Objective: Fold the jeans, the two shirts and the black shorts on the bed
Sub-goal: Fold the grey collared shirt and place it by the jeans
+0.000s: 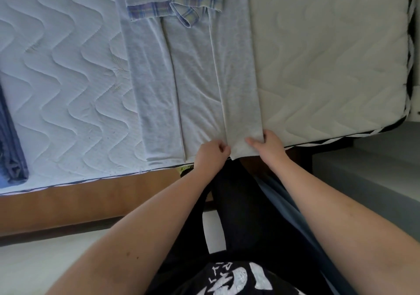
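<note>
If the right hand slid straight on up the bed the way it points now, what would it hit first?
Only more of the light grey shirt: the right hand grips its near hem, so the folded right panel lies ahead, then probably the plaid-trimmed sleeves far up.

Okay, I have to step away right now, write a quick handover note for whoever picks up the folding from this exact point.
Left hand: pinches the near hem of the grey shirt.
Right hand: grips the same hem, at the right-hand folded panel.
The grey shirt lies lengthwise on the mattress, both sides folded in towards the middle, plaid-trimmed sleeves turned in at the far end.
A folded blue garment lies at the left edge; which one it is I cannot tell.
Done: the side folds of this shirt.
Left: probably bring the hem up to the far end, then the other clothes, none of them in view.
</note>
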Motion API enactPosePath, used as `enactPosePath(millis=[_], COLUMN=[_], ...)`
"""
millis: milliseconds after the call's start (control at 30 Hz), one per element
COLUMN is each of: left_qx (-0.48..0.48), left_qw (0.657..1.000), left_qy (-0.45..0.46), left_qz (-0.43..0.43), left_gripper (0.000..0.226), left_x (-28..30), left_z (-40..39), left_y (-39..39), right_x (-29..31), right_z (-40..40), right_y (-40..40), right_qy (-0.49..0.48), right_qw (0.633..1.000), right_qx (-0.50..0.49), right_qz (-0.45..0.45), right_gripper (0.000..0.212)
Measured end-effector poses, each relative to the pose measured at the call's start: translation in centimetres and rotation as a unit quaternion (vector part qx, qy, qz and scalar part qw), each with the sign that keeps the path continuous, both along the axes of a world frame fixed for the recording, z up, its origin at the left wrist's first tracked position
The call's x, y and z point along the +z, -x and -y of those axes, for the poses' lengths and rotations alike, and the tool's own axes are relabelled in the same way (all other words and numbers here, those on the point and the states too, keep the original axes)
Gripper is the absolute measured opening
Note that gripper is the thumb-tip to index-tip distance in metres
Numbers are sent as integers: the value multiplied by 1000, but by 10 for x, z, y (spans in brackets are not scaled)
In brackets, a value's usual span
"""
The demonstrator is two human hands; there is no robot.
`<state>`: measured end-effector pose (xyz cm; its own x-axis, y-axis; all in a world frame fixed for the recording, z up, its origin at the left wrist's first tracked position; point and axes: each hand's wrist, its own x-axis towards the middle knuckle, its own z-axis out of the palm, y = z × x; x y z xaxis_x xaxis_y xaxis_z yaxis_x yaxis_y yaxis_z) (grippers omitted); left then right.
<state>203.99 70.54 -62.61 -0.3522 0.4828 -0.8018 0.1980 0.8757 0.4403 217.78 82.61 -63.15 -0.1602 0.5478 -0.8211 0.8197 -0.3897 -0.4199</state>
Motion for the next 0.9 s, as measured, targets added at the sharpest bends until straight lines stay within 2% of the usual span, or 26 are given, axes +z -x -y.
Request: enactPosePath(millis=[100,233,300,367,467,567,633,700,800,900], left_qx=[8,101,159,202,250,186,195,235,297,365], left_qw=[998,974,952,939,945,964,969,967,954,929], left_qy=[-48,-139,-142,-87,68,119,96,57,11,-34], left_qz=[-47,-146,-218,-266,-200,-147,-119,-80,-47,-48], left_gripper=[21,12,14,25,45,56,54,41,29,40], left_x=[7,12,9,0,-10,-12,-8,3,22,40], left_z=[22,64,84,101,114,120,122,126,135,140], left_y=[18,61,82,97,111,112,108,100,88,77], right_x=[0,1,0,0,-3,0,3,13,34,59], right_z=[10,22,22,18,17,20,21,22,25,28], right_y=[-6,-10,-9,-6,-3,0,0,1,2,-1], right_qy=[-14,71,100,112,120,123,133,121,19,-92], right_qw=[1000,988,981,977,973,971,970,971,984,988], right_qx=[-15,-113,-144,-160,-176,-183,-180,-180,-164,-101], right_qz=[-18,-76,-86,-89,-83,-87,-95,-98,-71,-72], right_gripper=[44,34,36,35,39,39,40,41,57,68])
